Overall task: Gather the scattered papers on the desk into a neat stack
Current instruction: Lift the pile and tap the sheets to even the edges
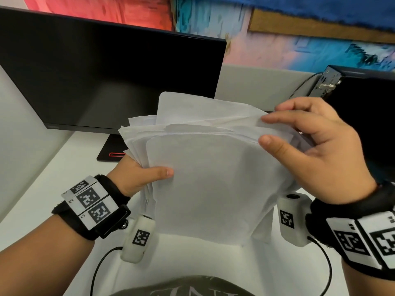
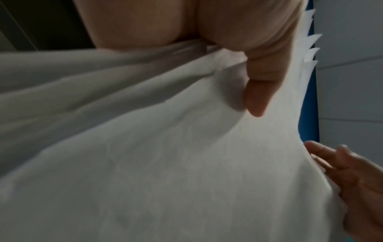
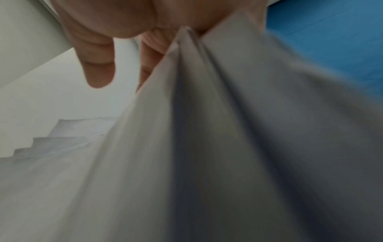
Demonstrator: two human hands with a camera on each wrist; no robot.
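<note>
I have the papers [image 1: 209, 167] up off the desk [image 1: 42, 199], filling the centre of the head view, held nearly upright and fanned: their top edges step apart toward the upper left, so nothing is squared yet. My left hand [image 1: 141, 174] pinches the bundle's left edge, thumb across the front sheet. My right hand [image 1: 316, 150] holds the right edge, thumb in front and fingers behind, the index finger lying along the top. To do this well, I judge I should loosen both grips slightly, tap the bottom edge on the desk below, then turn and tap a side. The dark monitor [image 1: 102, 77] stands behind, upper left.
</note>
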